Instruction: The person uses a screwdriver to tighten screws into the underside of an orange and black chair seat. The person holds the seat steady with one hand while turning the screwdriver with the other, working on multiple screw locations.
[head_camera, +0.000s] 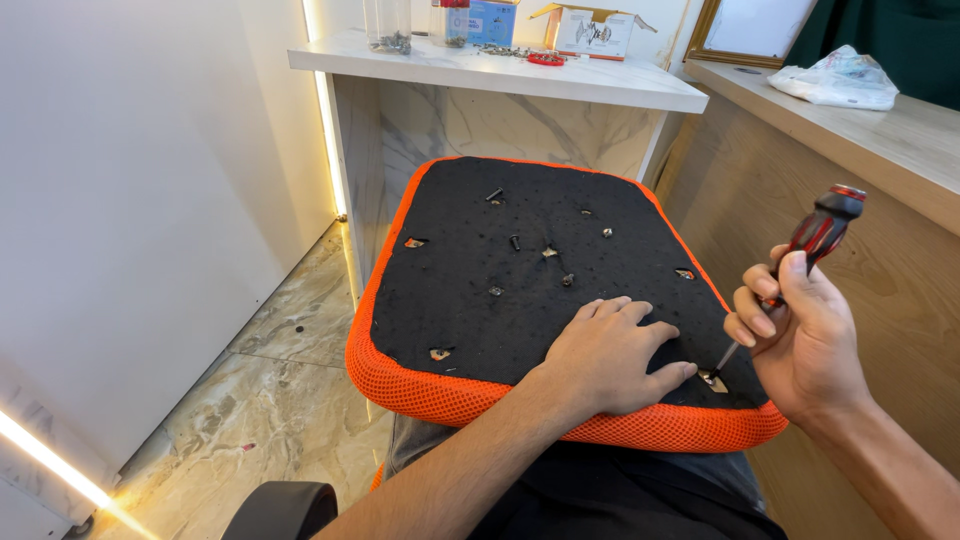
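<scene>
An upturned chair seat (480, 210) with a black underside and orange mesh rim rests across my lap. My left hand (610, 352) lies flat on the black surface near the front right corner, fingers spread, index finger beside a screw hole (712, 380). My right hand (800, 335) grips a red-and-black screwdriver (822, 232), its tip set in that corner hole. Several loose screws (515, 241) and other mounting holes (416, 242) dot the underside.
A white marble-look counter (620, 85) behind the seat carries jars, cardboard boxes and small hardware. A wooden counter (900, 140) at right holds a plastic bag (838, 78). Marble floor tiles (270, 400) lie at left, by a white wall.
</scene>
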